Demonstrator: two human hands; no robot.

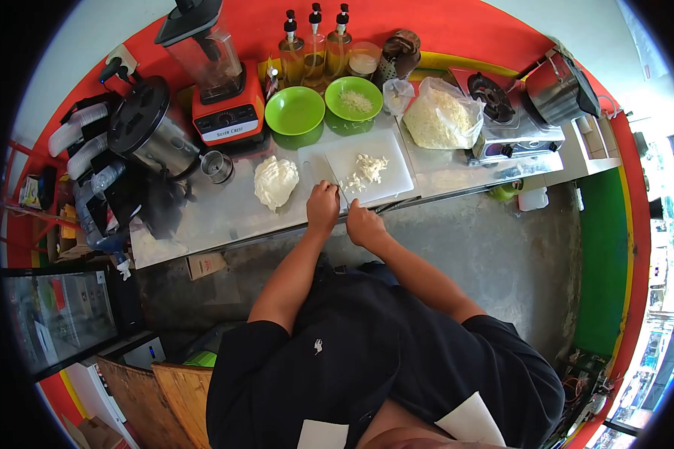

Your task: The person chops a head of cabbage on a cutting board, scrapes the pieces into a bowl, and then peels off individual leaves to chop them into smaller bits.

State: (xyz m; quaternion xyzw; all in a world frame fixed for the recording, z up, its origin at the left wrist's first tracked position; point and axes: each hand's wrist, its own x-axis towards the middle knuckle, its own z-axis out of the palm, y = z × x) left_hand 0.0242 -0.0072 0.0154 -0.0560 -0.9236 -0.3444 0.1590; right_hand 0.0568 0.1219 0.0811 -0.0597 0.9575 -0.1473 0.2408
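Observation:
My right hand (pixel 365 225) is closed around the handle of a knife (pixel 342 194) at the front edge of a white cutting board (pixel 398 161). The thin blade points away from me over the board. Beside the blade, my left hand (pixel 323 205) is closed at the board's front left, and whatever its fingers hold is hidden. Chopped white pieces (pixel 372 168) lie in a loose pile right of the blade, with a few smaller bits closer to it. Left of the board sits a crumpled white bundle (pixel 275 182), whose contents I cannot make out.
Behind the board stand two green bowls (pixel 295 111), the right one with pale shreds. A clear bag (pixel 443 116) of shreds and a gas stove (pixel 518 142) are at right. A red blender (pixel 228 108), steel pot (pixel 151 131) and small metal cup (pixel 217 167) stand left.

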